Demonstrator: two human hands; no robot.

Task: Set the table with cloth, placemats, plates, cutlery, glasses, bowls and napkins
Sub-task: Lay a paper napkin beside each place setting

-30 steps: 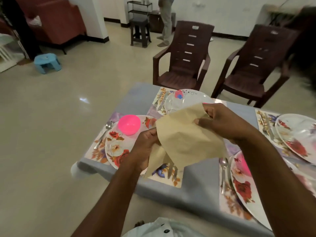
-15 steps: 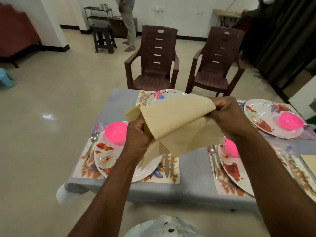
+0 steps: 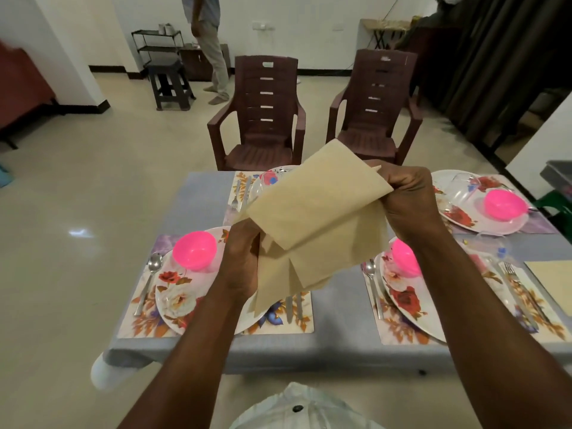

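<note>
Head view. Both hands hold one beige napkin (image 3: 315,218) in the air above the near edge of the tabletop (image 3: 337,292), between the two closest place settings. The left hand (image 3: 243,258) is clamped on the lower left part of the fabric, where loose layers hang down; the right hand (image 3: 408,199) is pinched shut on the upper right corner, drawing the top layer taut. Holding it raised and stretched between two grips looks like a way to fold or straighten the napkin before it is laid down, since the hanging flaps would bunch if set on the tabletop as they are.

The settings look otherwise complete: a grey tablecloth (image 3: 198,199), floral placemats, and a flowered plate (image 3: 182,292) with a pink bowl (image 3: 194,249) on it and a spoon (image 3: 148,280) just beside it on the near left. A second pink bowl (image 3: 405,257) sits on the near right plate, and a third (image 3: 504,204) on the far right one. Another flat beige napkin (image 3: 551,280) already lies at the right edge, so napkins appear to be the last step.

Against half a second ago, the camera has swung slightly right and now frames both chairs (image 3: 263,116) more centrally. The top layer's corner stands higher and the fold lies flatter; the left hand has shifted lower along the napkin's edge.
</note>
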